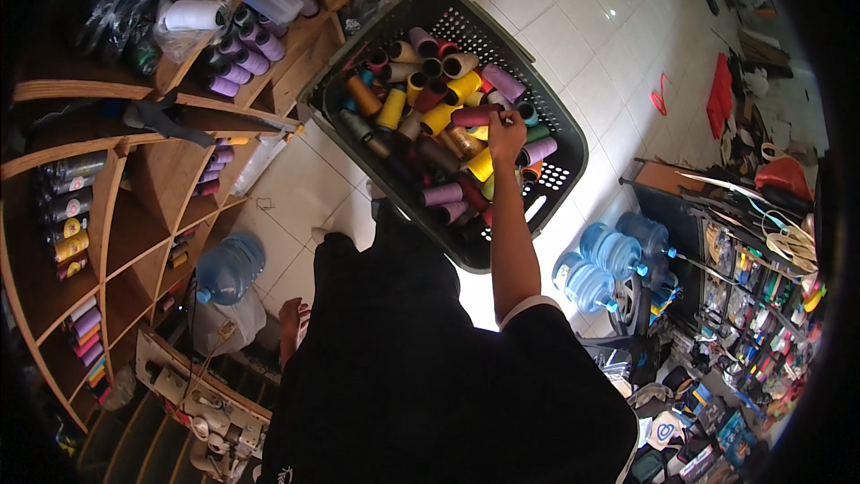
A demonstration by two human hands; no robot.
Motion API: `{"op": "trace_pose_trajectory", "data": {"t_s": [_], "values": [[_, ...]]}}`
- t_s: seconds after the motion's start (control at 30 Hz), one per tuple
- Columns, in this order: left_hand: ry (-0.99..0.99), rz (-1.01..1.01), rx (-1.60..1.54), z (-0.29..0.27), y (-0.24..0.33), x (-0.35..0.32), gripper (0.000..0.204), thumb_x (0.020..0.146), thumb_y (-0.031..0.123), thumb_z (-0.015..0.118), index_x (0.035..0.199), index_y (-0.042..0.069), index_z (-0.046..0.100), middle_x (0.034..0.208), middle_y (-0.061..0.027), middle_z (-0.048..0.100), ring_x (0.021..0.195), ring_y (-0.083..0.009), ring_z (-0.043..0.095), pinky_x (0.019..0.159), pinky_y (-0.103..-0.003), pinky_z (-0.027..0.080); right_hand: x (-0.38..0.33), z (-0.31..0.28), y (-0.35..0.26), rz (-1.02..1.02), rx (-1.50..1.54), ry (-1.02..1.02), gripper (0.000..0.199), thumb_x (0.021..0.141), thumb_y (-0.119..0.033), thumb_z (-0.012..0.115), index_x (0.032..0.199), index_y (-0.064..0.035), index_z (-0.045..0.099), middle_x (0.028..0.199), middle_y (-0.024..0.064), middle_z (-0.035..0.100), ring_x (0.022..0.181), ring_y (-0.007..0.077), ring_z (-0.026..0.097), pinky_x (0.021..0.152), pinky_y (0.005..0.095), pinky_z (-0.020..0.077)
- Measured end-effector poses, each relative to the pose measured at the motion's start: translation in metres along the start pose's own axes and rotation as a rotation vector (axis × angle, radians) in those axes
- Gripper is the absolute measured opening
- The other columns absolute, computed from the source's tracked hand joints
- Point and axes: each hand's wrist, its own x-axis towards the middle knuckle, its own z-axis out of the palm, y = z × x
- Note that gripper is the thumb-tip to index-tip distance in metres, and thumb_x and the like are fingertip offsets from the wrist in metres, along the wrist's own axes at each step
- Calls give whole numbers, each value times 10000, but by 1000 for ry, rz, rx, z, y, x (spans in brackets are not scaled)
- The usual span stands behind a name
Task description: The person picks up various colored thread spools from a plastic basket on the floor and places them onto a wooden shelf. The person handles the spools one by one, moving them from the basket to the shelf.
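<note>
A dark laundry basket (573, 161) with perforated sides holds a heap of thread spools in yellow, purple, red, brown and green. Over the heap, my right hand (508, 133) is closed on one end of a dark red thread spool (471, 117), which lies nearly level. Close by are a yellow spool (481, 164), a lilac spool (503, 82) and another lilac spool (537, 151). Down at my side hangs my left hand (292, 315), its fingers loosely apart and nothing seen in them.
Wooden shelves (134, 260) with more spools line the left side. A blue water jug (231, 267) stands on the tiled floor (296, 206) at left, several more jugs (614, 251) at right. A sewing machine (202, 412) is at lower left. Crowded racks (752, 296) fill the right.
</note>
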Motion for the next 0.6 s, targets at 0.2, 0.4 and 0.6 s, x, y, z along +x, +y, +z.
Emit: {"op": "trace_pose_trajectory", "data": {"t_s": [0.2, 0.4, 0.6], "values": [[26, -12, -7, 3, 10, -9, 276, 865, 308, 543, 1069, 122, 548, 883, -23, 585, 788, -160, 583, 598, -315, 420, 14, 6, -6, -64, -71, 163, 303, 709, -163, 699, 922, 11, 572, 924, 169, 553, 890, 319, 549, 826, 410, 437], [-51, 89, 52, -8, -46, 23, 306, 866, 299, 545, 1105, 109, 547, 942, -44, 604, 808, -182, 585, 637, -319, 429, -64, 21, -16, -107, -12, -378, 230, 743, -104, 640, 937, 1, 577, 958, 194, 562, 895, 341, 566, 831, 392, 460], [-56, 85, 175, -8, -57, 17, 361, 856, 345, 545, 1134, 115, 535, 992, -55, 609, 847, -190, 582, 666, -327, 422, -125, 75, 38, -390, -576, -1096, 249, 753, -38, 548, 995, -2, 595, 996, 235, 604, 966, 373, 587, 859, 451, 479]]}}
